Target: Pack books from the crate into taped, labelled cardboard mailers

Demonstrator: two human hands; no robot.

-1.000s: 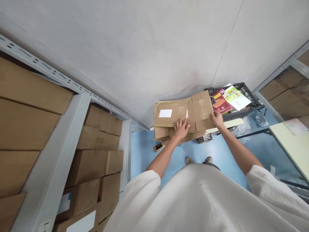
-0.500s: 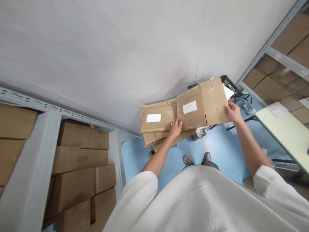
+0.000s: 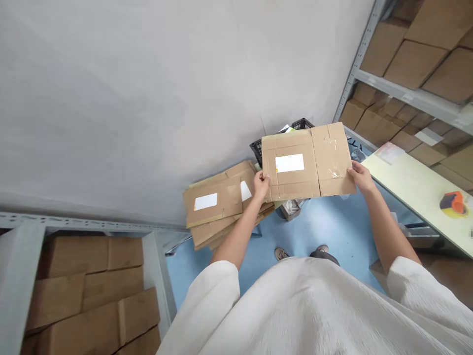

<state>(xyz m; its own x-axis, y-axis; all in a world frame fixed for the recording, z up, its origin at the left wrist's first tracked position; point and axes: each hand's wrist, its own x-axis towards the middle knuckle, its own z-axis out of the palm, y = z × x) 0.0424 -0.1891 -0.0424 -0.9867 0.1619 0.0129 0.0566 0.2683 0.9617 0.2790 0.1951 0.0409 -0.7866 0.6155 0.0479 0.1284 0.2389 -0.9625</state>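
Both my hands hold a flattened cardboard box (image 3: 308, 170) with a white label (image 3: 289, 162) on it, raised in front of me. My left hand (image 3: 260, 186) pinches its left edge, and my right hand (image 3: 361, 177) grips its right edge. Just left of my left hand lies a loose stack of flattened cardboard (image 3: 218, 209), its top sheet also bearing a white label. The held sheet hides most of a black plastic crate (image 3: 302, 124), and only a corner and a few papers show behind it.
Metal shelving packed with cardboard boxes (image 3: 88, 291) stands at lower left, with more (image 3: 414, 64) at upper right. A pale table (image 3: 414, 190) at right carries an orange-and-black tape roll (image 3: 454, 203). A white wall rises ahead above the blue floor (image 3: 325, 231).
The labelled sheet has come off the stack and now sits right of it, held flat by both hands. My left hand has moved from the stack onto the sheet's edge. The view has swung.
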